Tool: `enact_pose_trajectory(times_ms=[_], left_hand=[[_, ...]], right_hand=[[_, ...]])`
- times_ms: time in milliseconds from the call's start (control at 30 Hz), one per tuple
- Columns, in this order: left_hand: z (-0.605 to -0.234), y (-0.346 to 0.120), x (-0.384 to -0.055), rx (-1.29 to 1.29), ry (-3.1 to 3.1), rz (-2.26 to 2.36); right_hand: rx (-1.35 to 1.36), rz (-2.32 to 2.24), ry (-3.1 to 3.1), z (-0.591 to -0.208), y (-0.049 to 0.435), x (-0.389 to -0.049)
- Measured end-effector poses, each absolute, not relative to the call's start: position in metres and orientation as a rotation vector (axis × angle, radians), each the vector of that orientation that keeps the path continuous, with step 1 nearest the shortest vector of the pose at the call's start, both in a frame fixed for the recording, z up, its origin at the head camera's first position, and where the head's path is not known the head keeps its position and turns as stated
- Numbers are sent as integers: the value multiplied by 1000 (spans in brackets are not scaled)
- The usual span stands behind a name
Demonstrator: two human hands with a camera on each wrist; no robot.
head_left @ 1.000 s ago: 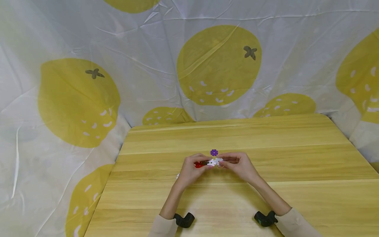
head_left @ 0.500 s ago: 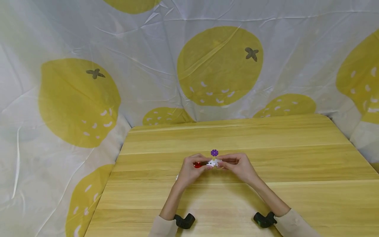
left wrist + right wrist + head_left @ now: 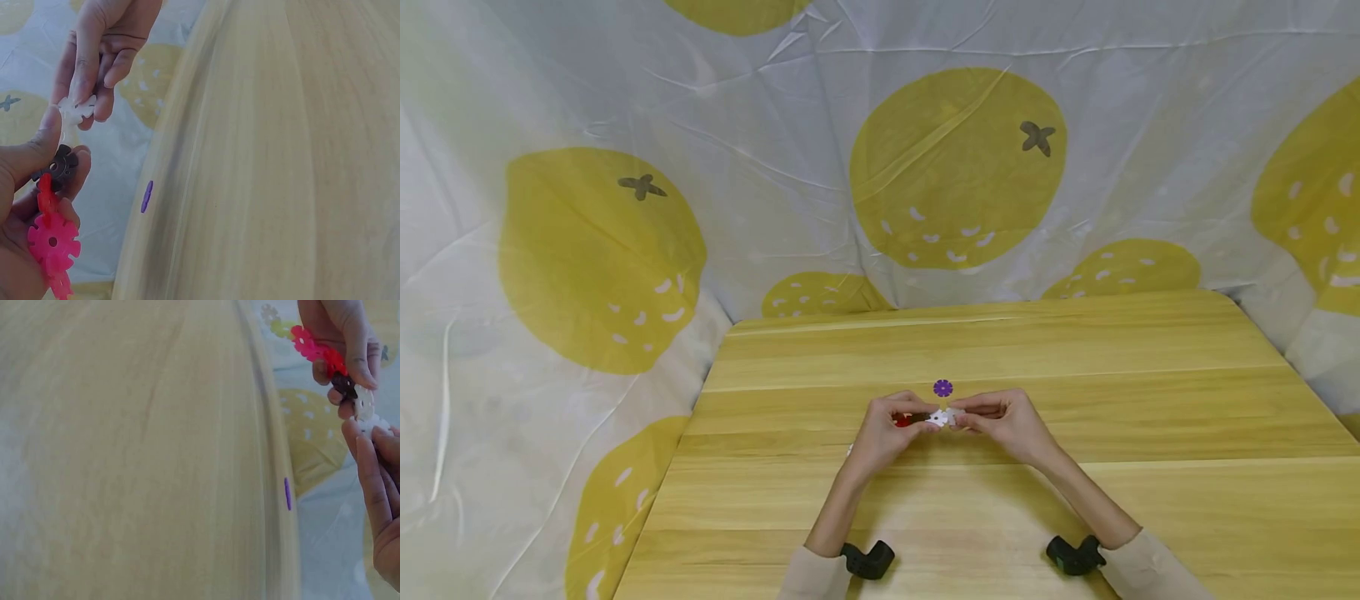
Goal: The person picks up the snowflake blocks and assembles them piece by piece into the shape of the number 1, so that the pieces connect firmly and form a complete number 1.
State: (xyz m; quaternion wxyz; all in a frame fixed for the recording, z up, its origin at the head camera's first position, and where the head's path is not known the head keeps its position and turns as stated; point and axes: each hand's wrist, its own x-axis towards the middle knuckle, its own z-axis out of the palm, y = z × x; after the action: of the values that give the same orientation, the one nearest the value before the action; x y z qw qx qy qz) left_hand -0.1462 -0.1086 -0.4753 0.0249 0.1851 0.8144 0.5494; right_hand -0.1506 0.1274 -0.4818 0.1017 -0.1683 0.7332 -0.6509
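Note:
In the head view, my left hand (image 3: 880, 429) grips a chain of notched plastic snowflake discs. The right wrist view shows the chain's pale disc (image 3: 269, 312), yellow disc (image 3: 281, 328), pink disc (image 3: 304, 342), red disc (image 3: 334, 361), dark disc (image 3: 344, 385) and white end disc (image 3: 364, 402). My right hand (image 3: 1011, 423) pinches another white snowflake disc (image 3: 372, 425) between thumb and fingers. Its edge meets the white end disc; whether their slots are interlocked I cannot tell. Fingers cover part of the chain.
A single purple snowflake disc (image 3: 943, 388) lies on the wooden table (image 3: 1037, 342) just beyond my hands. A lemon-print cloth (image 3: 775, 167) hangs behind the table. Black wrist devices (image 3: 868, 560) sit on both forearms near the sleeves.
Both hands stay together, shifting only very slightly downward in the head view. The right hand's white disc has tilted a little against the chain's white end. The purple disc stays put.

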Motion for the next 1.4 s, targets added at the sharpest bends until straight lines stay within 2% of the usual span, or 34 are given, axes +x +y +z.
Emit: enact_pose_trajectory(times_ms=[800, 1400], left_hand=[[-478, -106, -147, 505, 2410, 1780], [-477, -111, -148, 527, 2399, 1764]], right_hand=[[-482, -1957, 2144, -481, 129, -147], [-573, -1981, 2110, -481, 134, -148]])
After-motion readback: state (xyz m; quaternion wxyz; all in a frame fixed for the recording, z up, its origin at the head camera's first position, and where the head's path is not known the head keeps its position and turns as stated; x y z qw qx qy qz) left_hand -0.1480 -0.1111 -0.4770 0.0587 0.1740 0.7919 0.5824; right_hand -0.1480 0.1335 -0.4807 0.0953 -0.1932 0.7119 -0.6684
